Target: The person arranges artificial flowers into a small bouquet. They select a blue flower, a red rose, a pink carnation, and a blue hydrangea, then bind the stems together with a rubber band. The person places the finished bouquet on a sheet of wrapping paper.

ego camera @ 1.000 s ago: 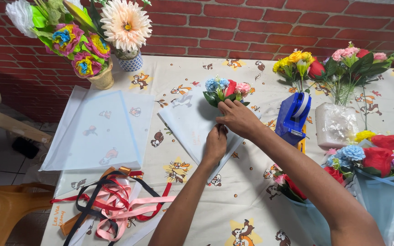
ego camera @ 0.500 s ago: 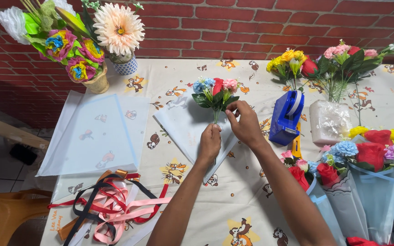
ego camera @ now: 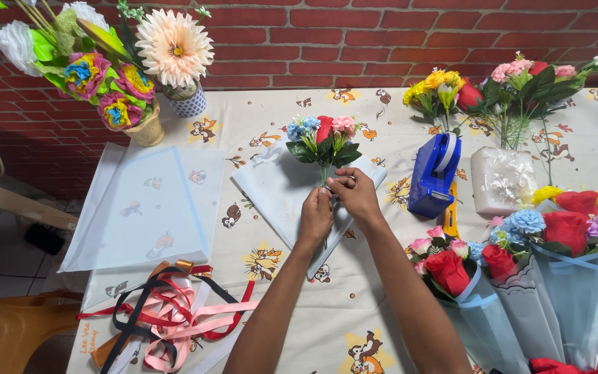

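The small posy (ego camera: 324,136) of blue, red and pink flowers with dark green leaves sits just above the middle of the frame, its thin stems running down into both hands. The left hand (ego camera: 315,216) is closed around the lower part of the stems, fingers curled in, and the right hand (ego camera: 356,195) pinches the stems just above it, thumb and fingers drawn together; the two hands touch each other. Under them lies a pale blue wrapping sheet (ego camera: 277,194), set as a diamond on the table (ego camera: 257,111), which wears a cream cloth printed with cartoon animals.

Just right of the hands stands a blue tape dispenser (ego camera: 433,174), with a yellow cutter (ego camera: 450,216) lying below it. Further right is a clear plastic-wrapped block (ego camera: 500,179) with a bunch of pink and red flowers (ego camera: 524,80) behind it, and a yellow bunch (ego camera: 435,88) beside that. Along the lower right of the frame stand finished bouquets in blue and grey sleeves (ego camera: 520,277).

To the left of the hands lies a stack of translucent blue sheets (ego camera: 144,208). In the lower left, a tangle of red, pink and black ribbons (ego camera: 164,312). In the upper left stand a patterned pot with a large peach flower (ego camera: 176,50) and a basket of multicoloured paper flowers (ego camera: 102,90). A red brick wall (ego camera: 354,34) runs across the top.
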